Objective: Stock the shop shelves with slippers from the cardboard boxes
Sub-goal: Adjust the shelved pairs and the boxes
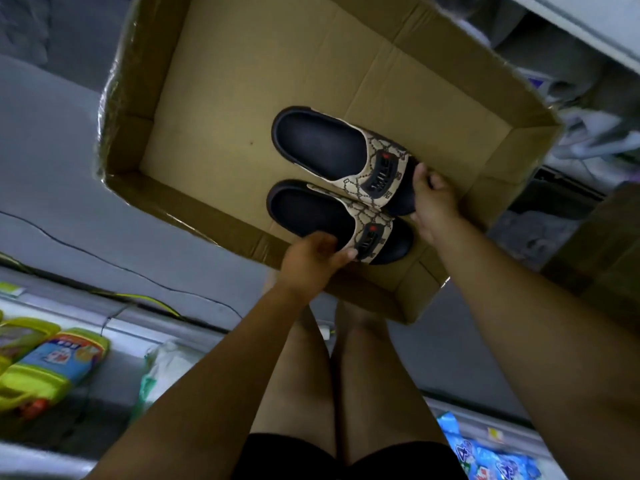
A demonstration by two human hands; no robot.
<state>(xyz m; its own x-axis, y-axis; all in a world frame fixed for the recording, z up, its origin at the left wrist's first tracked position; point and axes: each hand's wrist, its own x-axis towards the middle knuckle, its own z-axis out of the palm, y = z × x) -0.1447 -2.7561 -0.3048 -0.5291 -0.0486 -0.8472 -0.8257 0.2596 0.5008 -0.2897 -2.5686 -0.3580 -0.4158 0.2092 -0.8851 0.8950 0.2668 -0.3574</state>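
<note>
Above black shorts (287, 455), inside the cardboard box (277, 64), pinched the nearer slipper (311, 213) at its strap edge with the left hand (310, 259), curled the right hand (434, 202) round the farther slipper (318, 143) at its toe, both seemingly lying on the box floor; judged mid-pickup, needing next a level lift shelfward.

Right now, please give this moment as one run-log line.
left hand: grips near slipper | right hand: holds far slipper at toe | both slippers: inside cardboard box

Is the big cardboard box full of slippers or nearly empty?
Nearly empty: the open brown cardboard box shows only two black slippers with beige patterned straps on its bare floor.
</note>
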